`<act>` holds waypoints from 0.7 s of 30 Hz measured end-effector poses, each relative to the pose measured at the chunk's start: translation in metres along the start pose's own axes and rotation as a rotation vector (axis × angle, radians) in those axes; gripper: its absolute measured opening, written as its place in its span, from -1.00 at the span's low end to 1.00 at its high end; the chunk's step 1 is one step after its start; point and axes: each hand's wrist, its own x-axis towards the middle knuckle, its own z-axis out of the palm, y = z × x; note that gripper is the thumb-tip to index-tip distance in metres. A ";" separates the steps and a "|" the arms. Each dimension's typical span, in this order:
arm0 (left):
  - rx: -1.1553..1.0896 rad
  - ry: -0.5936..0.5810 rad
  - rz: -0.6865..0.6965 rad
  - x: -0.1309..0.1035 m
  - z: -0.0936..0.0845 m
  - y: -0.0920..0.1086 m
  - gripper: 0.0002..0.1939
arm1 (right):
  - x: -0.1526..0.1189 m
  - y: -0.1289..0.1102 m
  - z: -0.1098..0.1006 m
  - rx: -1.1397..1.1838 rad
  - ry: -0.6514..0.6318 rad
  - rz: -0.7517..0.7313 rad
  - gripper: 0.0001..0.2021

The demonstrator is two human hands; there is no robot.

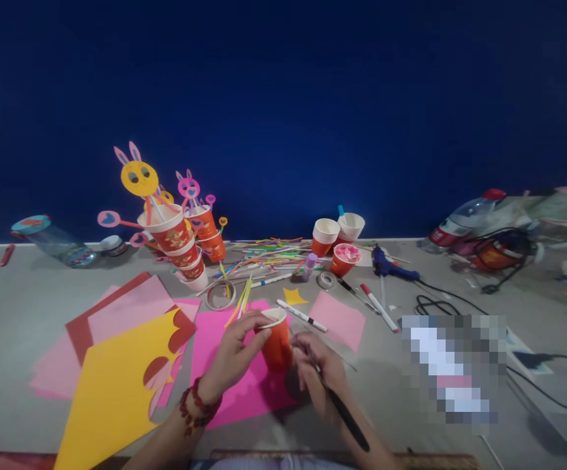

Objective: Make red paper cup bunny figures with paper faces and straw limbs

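Observation:
An orange-red paper cup (277, 346) stands upright on a bright pink sheet (234, 385). My left hand (244, 346), with a beaded bracelet on its wrist, grips the cup by its rim and left side. My right hand (315, 365) is closed around a slim tool with a long black handle (347, 418). That hand is close against the cup's right side; the tool's tip is hidden by the fingers and cup. Just beyond the cup lie a white marker (302, 315), a yellow paper scrap (294, 296) and a pale pink square (340, 320).
Yellow card (112, 378) and other coloured sheets lie at left. Behind them stand stacked cups with paper rabbits (166, 228). Straws (264, 254), more paper cups (326, 235) and a blue glue gun (391, 266) with its cord line the back. A bottle (464, 219) lies at right.

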 end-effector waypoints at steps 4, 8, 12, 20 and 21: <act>-0.006 0.003 -0.013 0.000 0.002 0.007 -0.83 | -0.006 -0.015 0.001 -0.071 -0.040 0.004 -0.70; 0.003 0.017 -0.018 0.001 0.003 0.010 -0.83 | 0.001 -0.016 0.000 -0.113 -0.025 -0.051 -0.71; 0.023 0.034 0.003 0.000 0.002 0.008 -0.82 | 0.003 -0.016 0.001 -0.124 -0.019 -0.063 -0.69; 0.095 0.002 0.072 0.001 0.002 0.005 -0.86 | 0.006 -0.025 -0.006 -0.236 -0.066 -0.082 -0.72; 0.100 -0.009 0.082 0.001 0.001 0.005 -0.86 | 0.006 -0.027 -0.008 -0.266 -0.067 -0.096 -0.72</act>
